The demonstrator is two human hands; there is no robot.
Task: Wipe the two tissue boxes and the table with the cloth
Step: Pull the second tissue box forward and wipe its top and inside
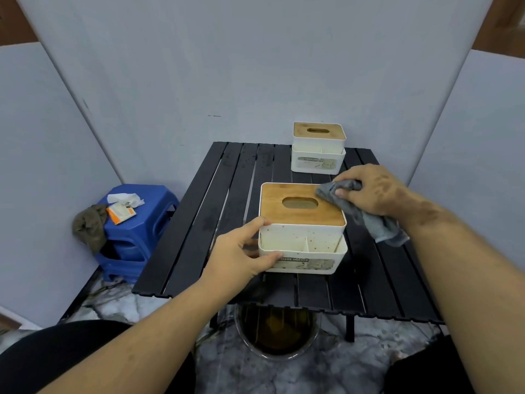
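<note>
near tissue box (302, 228): left wall hidden by left hand (241, 251), label partly covered by thumb, txt blurred | cloth (366, 211): mid part hidden in right hand (369, 191) | far tissue box (318, 147) at 12: label too small to read | both arms cut off at btm edge, 6

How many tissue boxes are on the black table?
2. The near tissue box sits mid-table, held by the left hand; the far tissue box stands at the back edge.

Bare forearms, black trousers (71, 345)
</note>
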